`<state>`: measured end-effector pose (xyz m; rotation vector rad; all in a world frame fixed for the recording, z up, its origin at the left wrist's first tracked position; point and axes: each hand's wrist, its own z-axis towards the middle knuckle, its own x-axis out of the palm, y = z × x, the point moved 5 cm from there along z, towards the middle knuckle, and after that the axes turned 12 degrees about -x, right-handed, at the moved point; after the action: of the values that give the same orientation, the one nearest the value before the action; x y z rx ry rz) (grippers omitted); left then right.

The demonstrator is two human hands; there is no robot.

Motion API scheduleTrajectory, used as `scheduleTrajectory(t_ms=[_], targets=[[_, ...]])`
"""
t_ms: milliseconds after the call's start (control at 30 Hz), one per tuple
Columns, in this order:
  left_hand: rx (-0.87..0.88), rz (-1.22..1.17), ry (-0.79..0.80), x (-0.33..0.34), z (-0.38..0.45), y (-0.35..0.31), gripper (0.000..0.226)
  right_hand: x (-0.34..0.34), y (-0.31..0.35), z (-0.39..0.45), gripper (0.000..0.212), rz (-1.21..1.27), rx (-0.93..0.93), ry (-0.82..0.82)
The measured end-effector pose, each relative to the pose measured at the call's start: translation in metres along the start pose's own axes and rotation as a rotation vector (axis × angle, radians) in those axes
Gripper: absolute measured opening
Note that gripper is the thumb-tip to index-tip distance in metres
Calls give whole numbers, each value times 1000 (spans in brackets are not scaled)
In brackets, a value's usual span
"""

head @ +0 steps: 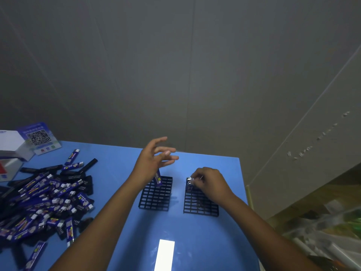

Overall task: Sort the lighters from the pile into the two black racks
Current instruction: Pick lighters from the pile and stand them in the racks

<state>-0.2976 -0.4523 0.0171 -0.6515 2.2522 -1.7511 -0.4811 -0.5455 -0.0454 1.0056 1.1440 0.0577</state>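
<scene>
Two black grid racks lie side by side on the blue table, the left rack and the right rack. A blue lighter stands tilted at the far left corner of the left rack. My left hand hovers just above it, fingers spread, holding nothing. My right hand pinches the metal top of a lighter standing at the far left corner of the right rack. A big pile of blue and black lighters covers the table's left side.
White boxes and a QR-code card stand at the table's far left corner. A grey wall rises behind the table. Clutter in plastic bags lies beyond the table's right edge. A bright light reflection shows near the front.
</scene>
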Motion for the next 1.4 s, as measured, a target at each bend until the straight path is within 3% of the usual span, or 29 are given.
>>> scheduleTrajectory(t_ms=[167, 367, 567, 700, 833, 933, 1000, 1100, 1200, 1400], targets=[[78, -7, 7, 10, 1, -23, 44, 8, 40, -1, 9, 653, 86, -19], [87, 8, 48, 30, -4, -25, 45, 17, 71, 1, 20, 908, 37, 49], [55, 63, 34, 28, -7, -17, 43, 12, 64, -1, 16, 884, 57, 23], [34, 171, -58, 11, -2, -12, 40, 9, 49, -3, 15, 755, 78, 45], [21, 532, -253, -17, 2, 3, 44, 1, 35, -8, 42, 617, 28, 19], [28, 948, -278, -24, 0, 16, 60, -7, 30, -11, 63, 529, -12, 26], [35, 1195, -278, -23, -1, 25, 68, -11, 28, -11, 59, 471, -10, 15], [20, 1357, -252, -21, -1, 39, 75, -17, 23, -10, 40, 413, -8, -48], [3, 1420, -224, -18, 0, 53, 76, -24, 18, -11, 26, 290, -23, -88], [-15, 1447, -198, -16, 0, 65, 71, -27, 5, -11, 18, 109, -21, -40]])
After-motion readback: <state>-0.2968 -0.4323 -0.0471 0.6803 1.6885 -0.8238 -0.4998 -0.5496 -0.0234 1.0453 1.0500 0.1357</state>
